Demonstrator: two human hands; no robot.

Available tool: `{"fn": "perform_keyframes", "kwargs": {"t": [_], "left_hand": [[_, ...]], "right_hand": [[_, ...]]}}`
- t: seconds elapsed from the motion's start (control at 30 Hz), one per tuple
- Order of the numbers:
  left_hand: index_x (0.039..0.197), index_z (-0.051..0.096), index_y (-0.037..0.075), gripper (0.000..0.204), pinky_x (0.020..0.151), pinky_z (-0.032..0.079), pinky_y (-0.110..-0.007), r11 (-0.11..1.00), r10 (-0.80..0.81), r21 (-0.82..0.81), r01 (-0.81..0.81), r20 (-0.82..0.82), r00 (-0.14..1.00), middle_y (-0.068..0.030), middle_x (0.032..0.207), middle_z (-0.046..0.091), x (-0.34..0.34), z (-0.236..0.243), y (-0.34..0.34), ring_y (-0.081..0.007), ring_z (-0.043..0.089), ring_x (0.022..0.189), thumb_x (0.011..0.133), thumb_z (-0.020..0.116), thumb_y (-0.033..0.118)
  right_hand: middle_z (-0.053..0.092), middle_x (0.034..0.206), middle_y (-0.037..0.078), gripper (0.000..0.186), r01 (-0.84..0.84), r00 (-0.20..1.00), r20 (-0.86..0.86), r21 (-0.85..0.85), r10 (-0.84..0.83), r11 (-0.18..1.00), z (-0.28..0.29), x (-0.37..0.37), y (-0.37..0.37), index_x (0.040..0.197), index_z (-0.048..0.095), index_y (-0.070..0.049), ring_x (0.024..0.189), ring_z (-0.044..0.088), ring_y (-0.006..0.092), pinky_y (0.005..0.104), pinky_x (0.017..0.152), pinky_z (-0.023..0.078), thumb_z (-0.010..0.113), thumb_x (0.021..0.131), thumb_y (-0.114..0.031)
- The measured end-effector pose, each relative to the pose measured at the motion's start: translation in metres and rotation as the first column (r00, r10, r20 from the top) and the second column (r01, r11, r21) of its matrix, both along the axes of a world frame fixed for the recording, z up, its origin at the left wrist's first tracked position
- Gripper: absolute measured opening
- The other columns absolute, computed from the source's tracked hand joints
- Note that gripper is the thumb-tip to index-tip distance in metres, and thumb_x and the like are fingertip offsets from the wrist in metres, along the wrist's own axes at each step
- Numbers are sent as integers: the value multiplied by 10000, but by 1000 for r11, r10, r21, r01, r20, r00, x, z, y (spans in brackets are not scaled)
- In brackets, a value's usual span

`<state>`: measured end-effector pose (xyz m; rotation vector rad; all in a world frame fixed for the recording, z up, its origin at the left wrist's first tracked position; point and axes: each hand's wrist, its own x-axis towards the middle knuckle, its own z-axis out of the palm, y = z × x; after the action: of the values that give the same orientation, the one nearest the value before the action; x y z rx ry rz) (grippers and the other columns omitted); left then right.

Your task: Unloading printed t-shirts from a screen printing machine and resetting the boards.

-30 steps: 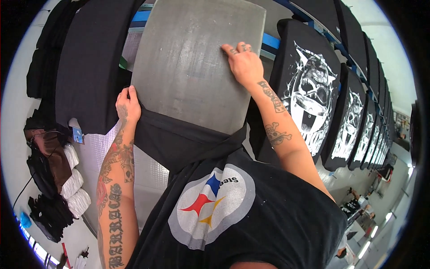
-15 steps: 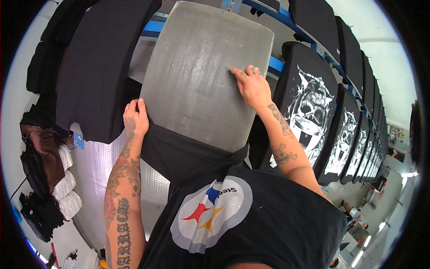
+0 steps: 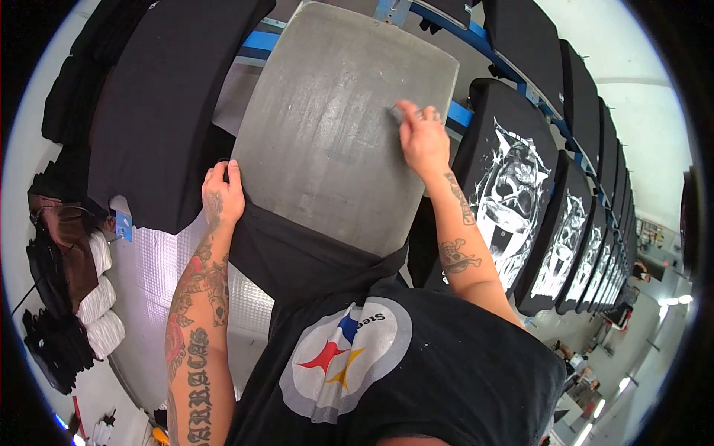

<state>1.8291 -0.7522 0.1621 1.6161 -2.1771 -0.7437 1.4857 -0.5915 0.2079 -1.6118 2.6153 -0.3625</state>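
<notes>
A grey rectangular printing platen with a scuffed surface fills the middle. My left hand is closed at its left edge, thumb along the rim, with something dark between the fingers that I cannot make out. Over the platen's upper right part my right hand is bent, thumb and index close together near the surface. A small grey spot shows at its fingertips, too blurred to name. Black fabric is draped around the platen's near end, against the black T-shirt I wear.
A black shirt on a platen stands to the left. On the right, black shirts with white skull prints run away in a row. A blue metal frame passes behind. Folded dark garments and white bundles lie at far left.
My right hand has shifted slightly right and up over the platen, its fingers drawn closer together. My left hand stays at the platen's edge. The whole view has tilted a little.
</notes>
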Motion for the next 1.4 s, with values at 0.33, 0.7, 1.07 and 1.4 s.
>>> {"fn": "perform_keyframes", "kwargs": {"t": [0.33,0.7,1.07,1.4], "left_hand": [[1068,667,47,378,837,504,-466,998,43,43,-45,32,999,-184,1038,653,1,-1,-2,-392,628,983,979,526,386],[1073,662,35,384,829,500,-478,999,35,41,-36,19,999,-192,1043,649,3,-3,-3,-396,624,981,973,531,383],[997,665,33,383,820,487,-483,999,-37,-19,37,-9,999,-199,971,653,3,-15,-3,-401,616,948,982,517,386],[1048,677,19,476,864,487,-462,999,-28,-16,29,25,999,-213,1035,678,2,-9,0,-399,630,998,992,467,442]], "right_hand": [[588,989,172,327,-169,982,71,-73,174,983,-12,14,-80,1209,665,-210,962,619,353,447,780,548,547,909,-151],[593,1020,183,360,-158,987,-21,3,158,987,-18,19,-110,1241,642,-206,1008,616,362,443,808,546,518,911,-134],[548,867,149,304,-28,985,164,-159,55,987,8,25,39,1211,633,-221,858,589,345,458,712,510,601,919,-141],[520,857,112,386,121,950,281,78,-138,990,5,112,229,1232,653,-192,839,560,310,423,712,497,622,867,-70]]}}
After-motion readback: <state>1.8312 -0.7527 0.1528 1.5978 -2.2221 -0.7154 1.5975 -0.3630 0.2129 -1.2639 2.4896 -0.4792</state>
